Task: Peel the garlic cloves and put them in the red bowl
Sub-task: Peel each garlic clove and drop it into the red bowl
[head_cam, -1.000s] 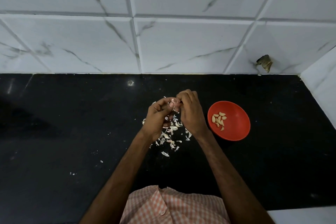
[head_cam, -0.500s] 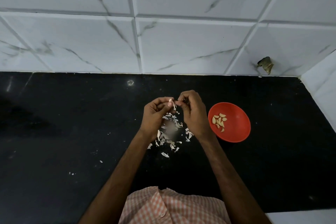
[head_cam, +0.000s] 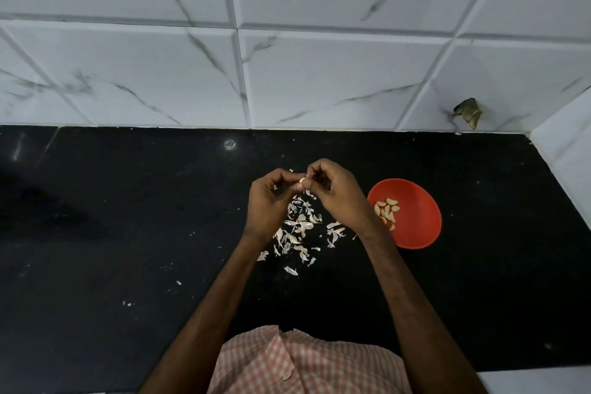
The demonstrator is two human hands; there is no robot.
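Garlic clove (head_cam: pixel 301 183) is pinched at the fingertips of the left hand (head_cam: pixel 268 201), above the skins (head_cam: pixel 299 229) on the bench (head_cam: pixel 128 233). Fingers of the right hand (head_cam: pixel 335 192) are curled onto it from 3 o'clock. The red bowl (head_cam: pixel 422 227) is set toward 4 o'clock, nearer the right hand. Clove axis cannot be told.

This is looking like a home kitchen: a black countertop (head_cam: pixel 128 233) is meeting white marble-veined wall tiles (head_cam: pixel 319 73) behind it, while a red bowl (head_cam: pixel 419 233) of peeled cloves (head_cam: pixel 387 211) and papery garlic skins (head_cam: pixel 297 230) are lying on it.
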